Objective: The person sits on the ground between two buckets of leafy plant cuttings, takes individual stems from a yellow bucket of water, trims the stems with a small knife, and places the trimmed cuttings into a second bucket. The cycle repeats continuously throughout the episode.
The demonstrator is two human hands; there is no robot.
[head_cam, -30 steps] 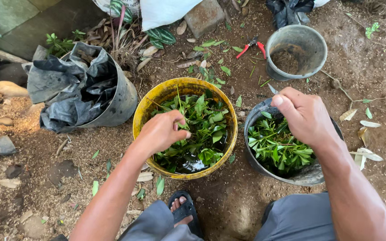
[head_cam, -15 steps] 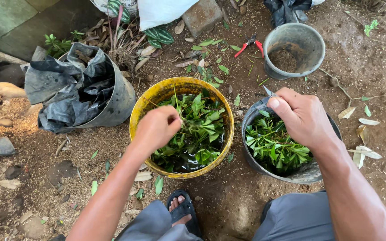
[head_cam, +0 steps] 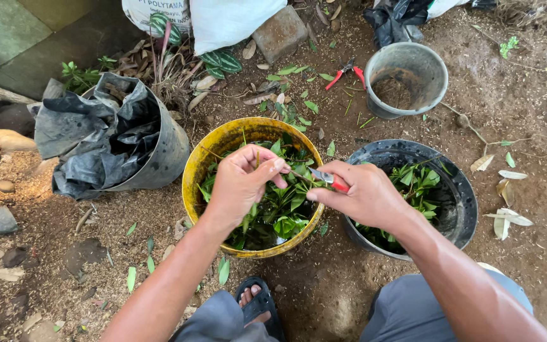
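Hands trimming a cutting over yellow bucket (head_cam: 205, 166).
Left hand (head_cam: 243, 183) pinches thin stem (head_cam: 294, 172); right hand (head_cam: 363, 195) grips red-handled pruner (head_cam: 328, 180) touching the stem, black bucket (head_cam: 460, 196) just beside.

A white woven plastic sack (head_cam: 226, 22) lies on the dirt ground at the top edge of the view, just left of centre, its lower edge sagging in a soft fold. Touching its left side is a second white sack (head_cam: 144, 11) with dark printed lettering, cut off by the top edge. A crumpled black plastic bag (head_cam: 395, 18) sits on the ground near the top edge right of centre. No signs or screens are in view.
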